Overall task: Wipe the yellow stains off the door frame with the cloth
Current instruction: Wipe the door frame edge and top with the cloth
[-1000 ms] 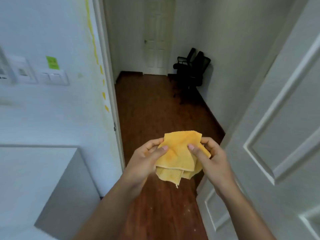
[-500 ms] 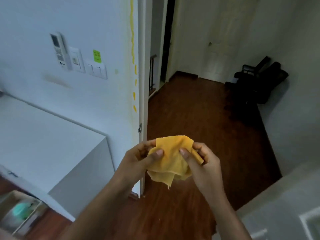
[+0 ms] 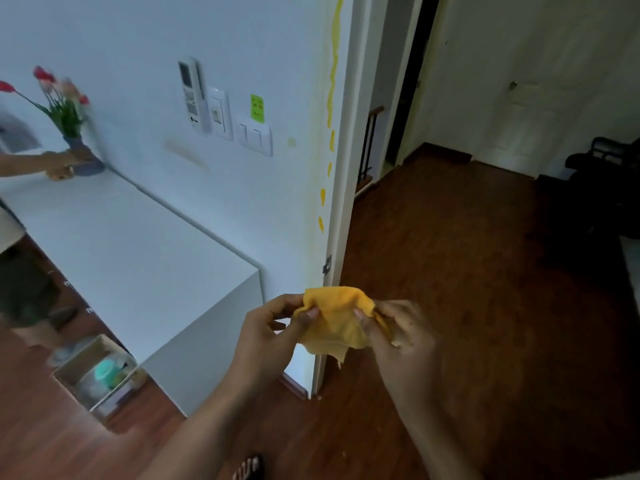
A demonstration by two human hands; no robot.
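Cloth (image 3: 337, 318) bunched between both hands, low before door frame (image 3: 341, 202). Left hand (image 3: 268, 332) pinches its left edge; right hand (image 3: 398, 336) pinches right edge. Stains (image 3: 331, 98) run down wall beside frame, well above cloth. Green note (image 3: 257, 108) left of frame, writing unreadable.

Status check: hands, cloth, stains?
Left hand and right hand both pinch the yellow cloth. Yellow stains untouched beside the door frame. Nothing between.

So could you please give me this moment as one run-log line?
phase: pre-wipe | cloth: held by left hand and right hand | yellow stains: untouched
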